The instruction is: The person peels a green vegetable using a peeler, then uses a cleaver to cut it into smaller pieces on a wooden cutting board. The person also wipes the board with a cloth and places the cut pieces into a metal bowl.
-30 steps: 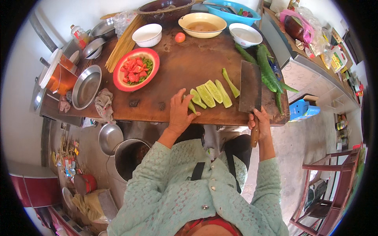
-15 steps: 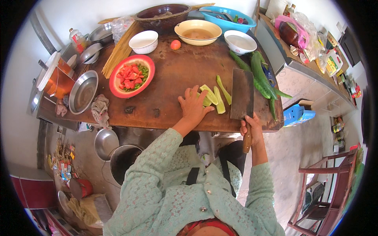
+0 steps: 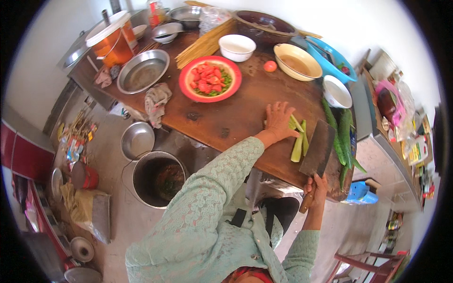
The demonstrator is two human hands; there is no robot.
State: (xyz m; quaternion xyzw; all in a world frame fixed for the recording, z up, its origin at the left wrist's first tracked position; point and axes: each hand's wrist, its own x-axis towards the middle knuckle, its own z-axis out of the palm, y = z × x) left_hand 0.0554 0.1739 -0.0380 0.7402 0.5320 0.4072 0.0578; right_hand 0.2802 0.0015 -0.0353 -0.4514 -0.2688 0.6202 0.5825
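Note:
My left hand (image 3: 279, 123) lies with fingers spread on the wooden table, over pale green cucumber pieces that it partly hides. Just right of it, cut cucumber strips (image 3: 297, 148) rest on the wood. My right hand (image 3: 319, 187) is closed round the wooden handle of a cleaver (image 3: 318, 148), its wide dark blade pointing away from me beside the strips. Whole cucumbers (image 3: 345, 134) lie to the right of the blade. Farther left stands a red-rimmed plate (image 3: 186, 89) with chopped tomato (image 3: 207, 79) and chopped green pieces.
Along the back are a white bowl (image 3: 237, 47), a tomato (image 3: 270, 66), a cream basin (image 3: 308, 72) with liquid, a blue basin (image 3: 347, 76) and another white bowl (image 3: 337, 92). A metal basin (image 3: 165, 62) and cloth (image 3: 157, 99) sit left. A pot (image 3: 138, 188) stands on the floor.
The view has swung left, so the table appears tilted and shifted right. My left hand stays spread over the cucumber pieces, and my right hand still grips the cleaver.

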